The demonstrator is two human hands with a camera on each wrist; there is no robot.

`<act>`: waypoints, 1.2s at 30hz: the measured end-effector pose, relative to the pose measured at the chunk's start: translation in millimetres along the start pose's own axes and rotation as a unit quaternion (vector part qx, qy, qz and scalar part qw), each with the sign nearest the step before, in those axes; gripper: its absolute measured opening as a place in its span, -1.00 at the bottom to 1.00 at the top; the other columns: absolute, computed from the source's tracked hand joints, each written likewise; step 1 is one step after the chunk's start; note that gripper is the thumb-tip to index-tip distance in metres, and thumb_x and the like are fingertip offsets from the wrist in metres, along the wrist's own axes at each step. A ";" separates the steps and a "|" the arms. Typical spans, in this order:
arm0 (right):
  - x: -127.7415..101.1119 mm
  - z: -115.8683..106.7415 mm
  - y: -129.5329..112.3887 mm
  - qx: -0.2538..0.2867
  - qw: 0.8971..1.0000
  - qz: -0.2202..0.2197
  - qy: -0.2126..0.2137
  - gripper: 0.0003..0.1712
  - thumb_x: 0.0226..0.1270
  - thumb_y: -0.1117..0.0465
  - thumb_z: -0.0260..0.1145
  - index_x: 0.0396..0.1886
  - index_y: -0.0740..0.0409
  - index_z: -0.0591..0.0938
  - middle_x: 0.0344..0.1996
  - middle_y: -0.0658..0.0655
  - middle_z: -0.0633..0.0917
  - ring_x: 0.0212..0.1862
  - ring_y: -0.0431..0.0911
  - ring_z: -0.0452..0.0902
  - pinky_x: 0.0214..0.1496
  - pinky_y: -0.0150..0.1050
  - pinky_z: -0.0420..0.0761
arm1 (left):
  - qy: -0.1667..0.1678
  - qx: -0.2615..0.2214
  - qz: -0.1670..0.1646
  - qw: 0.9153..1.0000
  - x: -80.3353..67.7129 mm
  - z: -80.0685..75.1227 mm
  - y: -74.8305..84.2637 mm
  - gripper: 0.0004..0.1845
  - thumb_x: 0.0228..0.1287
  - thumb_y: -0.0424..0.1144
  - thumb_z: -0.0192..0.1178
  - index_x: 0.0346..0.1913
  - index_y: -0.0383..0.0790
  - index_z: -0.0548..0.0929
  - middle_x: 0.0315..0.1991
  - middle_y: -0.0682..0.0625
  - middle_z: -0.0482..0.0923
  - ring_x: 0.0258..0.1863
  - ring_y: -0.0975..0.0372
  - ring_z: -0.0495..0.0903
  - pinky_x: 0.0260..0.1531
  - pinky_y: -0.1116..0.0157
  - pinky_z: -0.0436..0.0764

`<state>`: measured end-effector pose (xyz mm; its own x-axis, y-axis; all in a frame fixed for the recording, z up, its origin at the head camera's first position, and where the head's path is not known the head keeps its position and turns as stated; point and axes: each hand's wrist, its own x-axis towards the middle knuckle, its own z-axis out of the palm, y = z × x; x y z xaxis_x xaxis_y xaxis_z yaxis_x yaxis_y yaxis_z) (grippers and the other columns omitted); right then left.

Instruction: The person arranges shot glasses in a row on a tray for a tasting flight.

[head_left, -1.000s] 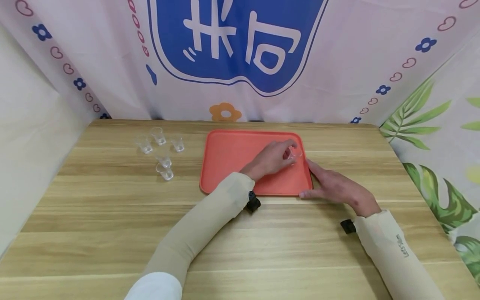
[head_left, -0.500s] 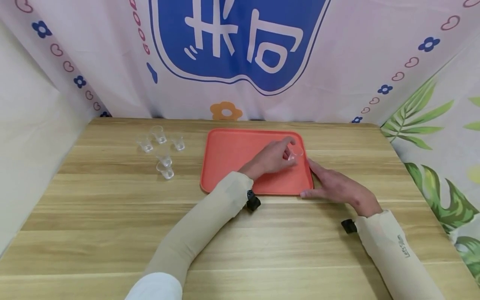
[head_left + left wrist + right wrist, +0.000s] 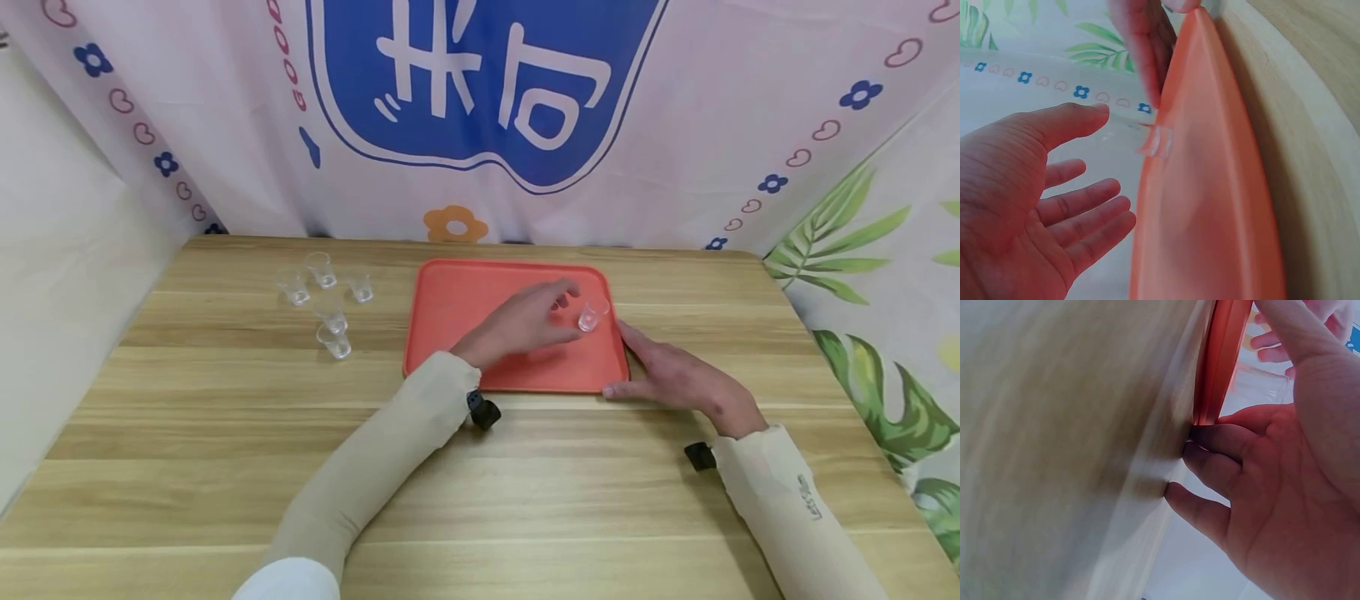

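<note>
A small clear plastic cup (image 3: 590,317) stands upright on the red tray (image 3: 459,298), near its right side. My left hand (image 3: 523,322) hovers over the tray just left of that cup, fingers spread and holding nothing. In the left wrist view a gap shows between the left hand (image 3: 1054,187) and the cup (image 3: 1159,142). My right hand (image 3: 678,377) touches the tray's right side and front right corner with extended fingers. The right wrist view has the right hand's (image 3: 1279,469) fingertips against the tray's edge (image 3: 1219,356) and the table.
Several similar clear cups stand grouped on the wooden table (image 3: 225,400) left of the tray, among them a front cup (image 3: 339,344), a right cup (image 3: 362,288) and a back cup (image 3: 322,271). A printed cloth (image 3: 360,187) hangs behind the table.
My left hand has let go of the cup and drawn back a little to the left, with its fingers wider apart. The cup stays on the tray; my right hand has kept its place.
</note>
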<state>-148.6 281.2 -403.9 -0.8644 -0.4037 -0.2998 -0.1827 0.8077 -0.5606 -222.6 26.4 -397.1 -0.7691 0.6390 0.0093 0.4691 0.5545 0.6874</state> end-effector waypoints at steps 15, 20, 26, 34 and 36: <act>-0.8 0.9 0.9 0.000 1.000 -0.004 0.002 0.37 0.23 -0.34 0.46 0.71 -0.13 -0.24 0.62 0.25 0.05 0.53 0.27 0.10 0.47 0.29 0.19 | 0.024 0.047 0.014 0.999 -64.0 -36.8 -8.3 -0.41 0.34 -0.05 0.43 0.33 -0.18 0.53 0.20 -0.04 0.57 0.18 0.10 0.53 0.15 0.18 0.54; -1.2 1.3 0.6 -0.002 1.000 -0.008 0.003 0.36 0.24 -0.30 0.47 0.71 -0.10 -0.24 0.62 0.27 0.06 0.52 0.27 0.13 0.47 0.28 0.21 | 0.050 0.045 0.022 0.998 -88.1 -51.4 -19.0 -0.51 0.36 -0.12 0.42 0.25 -0.22 0.59 0.15 -0.11 0.60 0.16 0.03 0.55 0.15 0.12 0.56; 0.5 3.3 0.6 0.001 1.000 -0.013 0.006 0.35 0.26 -0.27 0.48 0.71 -0.08 -0.22 0.62 0.26 0.06 0.53 0.25 0.13 0.47 0.27 0.21 | 0.067 0.048 0.003 0.997 -116.9 -70.5 -30.1 -0.61 0.36 -0.10 0.41 0.15 -0.19 0.65 0.10 -0.09 0.64 0.12 0.01 0.58 0.11 0.06 0.59; 0.5 4.4 2.6 0.009 1.000 -0.026 0.004 0.36 0.25 -0.26 0.50 0.71 -0.09 -0.24 0.63 0.23 0.02 0.54 0.23 0.09 0.48 0.26 0.20 | 0.098 0.101 0.003 0.990 -146.3 -102.4 -50.9 -0.60 0.36 -0.18 0.41 0.17 -0.26 0.65 0.12 -0.10 0.64 0.16 0.00 0.58 0.18 0.00 0.55; 1.0 4.6 2.6 0.012 0.999 -0.034 0.006 0.36 0.25 -0.25 0.50 0.71 -0.10 -0.24 0.64 0.22 0.02 0.55 0.22 0.08 0.48 0.26 0.20 | 0.115 0.109 0.002 0.987 -153.5 -109.8 -57.6 -0.62 0.35 -0.21 0.42 0.14 -0.27 0.66 0.12 -0.12 0.64 0.20 -0.02 0.56 0.22 -0.02 0.52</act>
<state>-147.8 281.0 -409.2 -0.8559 -0.4515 -0.2521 -0.2296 0.7686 -0.5971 -179.2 -162.2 -358.4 -0.8332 0.5180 0.1938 0.5359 0.6695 0.5144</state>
